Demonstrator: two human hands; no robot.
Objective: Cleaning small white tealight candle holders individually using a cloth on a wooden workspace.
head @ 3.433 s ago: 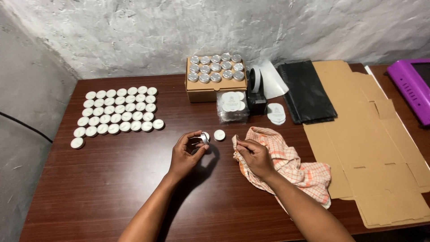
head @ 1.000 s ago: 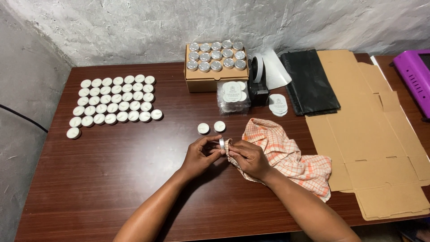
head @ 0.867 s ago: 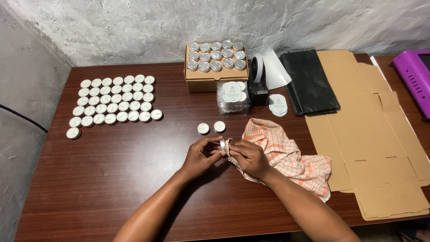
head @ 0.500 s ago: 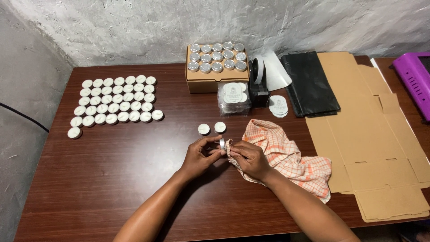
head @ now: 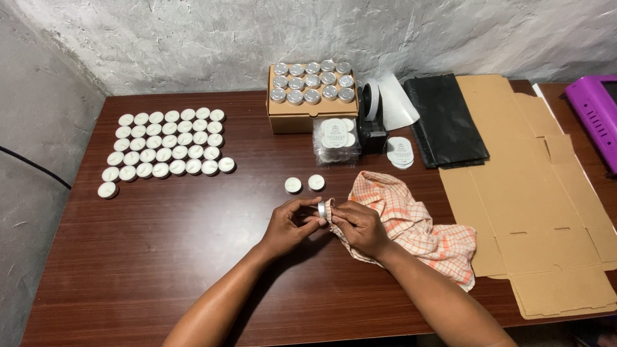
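Tin point(head: 321, 210) pinched upright by left hand point(head: 289, 226) fingers; right hand point(head: 360, 226) (curled) clamps cloth point(head: 411, 222) against it.

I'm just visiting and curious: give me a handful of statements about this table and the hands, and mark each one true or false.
1. The left hand holds a small round metal tin on edge. True.
2. The right hand is empty. False: it grips the orange checked cloth against the tin.
3. Two white candles sit apart from the rows, just beyond the hands. True.
4. The cardboard box at the back is full of white candles. False: it holds silver tins.
5. The flattened cardboard lies left of the hands. False: it lies to their right.
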